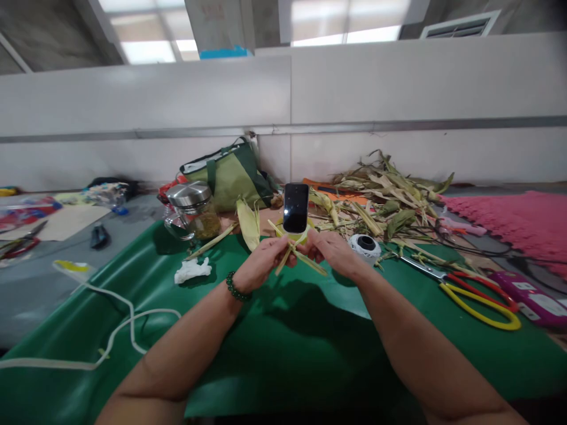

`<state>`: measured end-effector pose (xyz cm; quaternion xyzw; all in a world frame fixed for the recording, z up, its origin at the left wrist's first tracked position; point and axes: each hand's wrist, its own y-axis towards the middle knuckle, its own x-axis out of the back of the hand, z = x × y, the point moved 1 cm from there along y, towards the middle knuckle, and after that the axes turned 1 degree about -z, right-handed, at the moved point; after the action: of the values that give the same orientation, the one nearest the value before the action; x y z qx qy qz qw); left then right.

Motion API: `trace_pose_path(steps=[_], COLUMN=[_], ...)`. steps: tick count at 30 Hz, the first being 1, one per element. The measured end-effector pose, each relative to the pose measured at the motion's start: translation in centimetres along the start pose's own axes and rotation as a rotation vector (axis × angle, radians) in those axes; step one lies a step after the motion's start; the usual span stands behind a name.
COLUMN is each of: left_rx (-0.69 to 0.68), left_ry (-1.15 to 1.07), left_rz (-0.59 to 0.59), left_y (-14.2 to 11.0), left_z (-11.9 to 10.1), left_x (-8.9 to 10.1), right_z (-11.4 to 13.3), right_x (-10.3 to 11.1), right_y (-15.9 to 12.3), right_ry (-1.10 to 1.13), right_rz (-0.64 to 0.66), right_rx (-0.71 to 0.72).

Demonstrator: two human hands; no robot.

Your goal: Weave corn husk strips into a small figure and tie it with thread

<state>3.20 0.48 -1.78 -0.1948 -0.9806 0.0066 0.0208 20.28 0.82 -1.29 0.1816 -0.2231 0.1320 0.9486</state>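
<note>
Just above the green mat (283, 354), both hands pinch crossed strips of corn husk (305, 260) between them. My left hand (263, 260), with a dark green bead bracelet at the wrist, has its fingers closed on the husk strips. My right hand (331, 251) grips them from the other side, its fingers partly hidden. Right behind the hands a dark phone (296, 208) stands upright by a yellow round object, mostly covered. A pale green corn husk (248, 224) lies left of the phone, and a white-and-black roll (365, 248) sits beyond my right hand.
Scissors with red and yellow handles (478, 298) lie at right beside a purple box (529, 298). A husk pile (390, 189) spreads behind. At left are a lidded glass jar (195, 212), crumpled white tissue (192, 270), a green bag (230, 174) and a white cable (128, 319).
</note>
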Motion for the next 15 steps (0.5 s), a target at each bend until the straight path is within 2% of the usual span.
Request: trace_pose_path(steps=[2, 4, 7, 10, 13, 15], left_rx=[0.000, -0.029, -0.106, -0.156, -0.175, -0.161], left_ry=[-0.069, -0.009, 0.185, 0.323, 0.387, 0.374], left_rz=[-0.010, -0.031, -0.066, -0.079, -0.152, -0.140], left_y=[0.1, 0.1, 0.0, 0.1, 0.4, 0.7], left_z=[0.1, -0.1, -0.4, -0.3, -0.2, -0.2], left_x=[0.0, 0.1, 0.1, 0.2, 0.8, 1.3], right_z=[0.5, 0.9, 1.1, 0.9, 0.6, 0.5], right_x=[0.3, 0.3, -0.5, -1.2, -1.4, -1.4], right_y=[-0.4, -0.8, -1.1, -1.1, -1.2, -1.2], right_ry=[-0.176, -0.357, -0.535, -0.709, -0.841, -0.880], right_rz=[0.102, 0.128, 0.099, 0.063, 0.071, 0.076], right_rx=[0.036, 0.128, 0.292, 0.388, 0.459, 0.496])
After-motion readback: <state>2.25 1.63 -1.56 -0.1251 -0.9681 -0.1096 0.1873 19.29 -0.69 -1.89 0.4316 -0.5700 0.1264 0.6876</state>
